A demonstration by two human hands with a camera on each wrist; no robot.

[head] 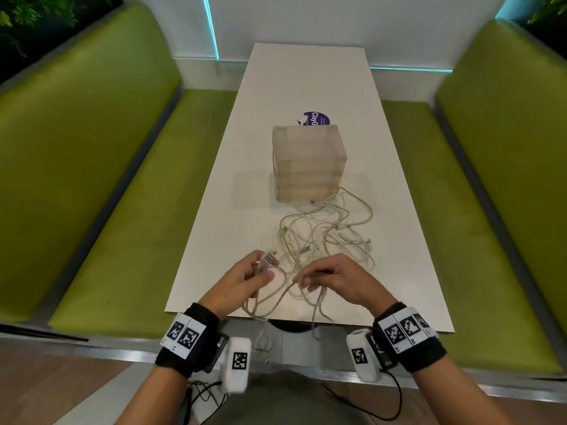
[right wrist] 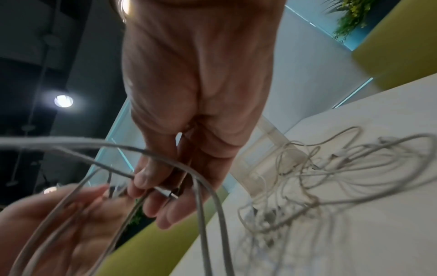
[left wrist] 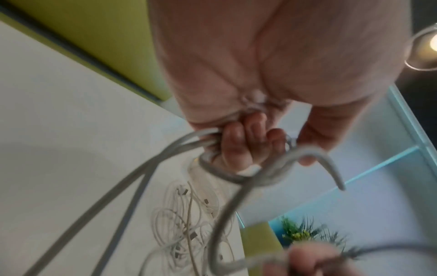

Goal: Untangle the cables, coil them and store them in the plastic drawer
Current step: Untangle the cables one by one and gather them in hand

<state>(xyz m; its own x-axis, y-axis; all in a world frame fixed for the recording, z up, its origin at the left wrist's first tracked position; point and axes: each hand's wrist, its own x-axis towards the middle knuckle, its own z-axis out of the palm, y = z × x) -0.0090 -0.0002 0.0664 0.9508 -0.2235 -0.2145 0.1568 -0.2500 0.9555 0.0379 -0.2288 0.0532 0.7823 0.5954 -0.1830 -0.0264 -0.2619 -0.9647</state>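
A tangle of white cables (head: 325,234) lies on the white table (head: 306,87), just in front of a translucent plastic drawer unit (head: 308,162). Near the table's front edge my left hand (head: 257,271) grips loops of a white cable (left wrist: 165,155) with a plug end sticking out past the fingers. My right hand (head: 322,276) pinches a cable (right wrist: 201,186) close to its metal connector (right wrist: 169,193). Strands hang from both hands over the table edge. The pile (right wrist: 307,177) sits beyond my right hand.
Green benches (head: 101,194) flank the table on both sides. A purple round sticker (head: 316,118) lies behind the drawer unit. The drawers look closed.
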